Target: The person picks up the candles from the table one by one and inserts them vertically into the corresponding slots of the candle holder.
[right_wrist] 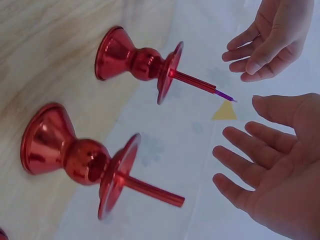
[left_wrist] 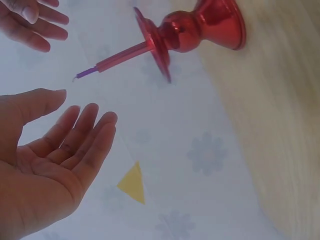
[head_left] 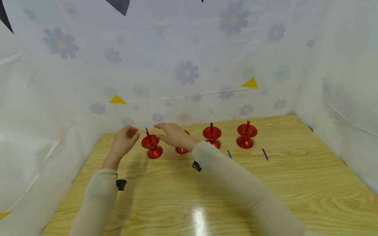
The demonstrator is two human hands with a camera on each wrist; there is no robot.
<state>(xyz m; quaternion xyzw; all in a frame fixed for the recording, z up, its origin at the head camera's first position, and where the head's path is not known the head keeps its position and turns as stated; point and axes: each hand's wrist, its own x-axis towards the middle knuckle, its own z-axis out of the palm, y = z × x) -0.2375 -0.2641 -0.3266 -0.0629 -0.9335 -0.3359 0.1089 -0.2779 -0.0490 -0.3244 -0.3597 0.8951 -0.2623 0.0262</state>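
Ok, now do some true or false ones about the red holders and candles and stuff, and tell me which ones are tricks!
1. The leftmost holder has a purple candle in it. True.
2. The rightmost holder is blue. False: it is red.
3. The left grip holds a candle. False: it holds nothing.
4. The right grip is empty. True.
5. The loose blue candle lies right of the loose purple candle. False: it lies left.
6. The table has a wood-grain top. True.

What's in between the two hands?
In the head view, a red candle holder with a thin purple candle stands between the left hand and the right hand. The left wrist view shows neither hand touching the candle.
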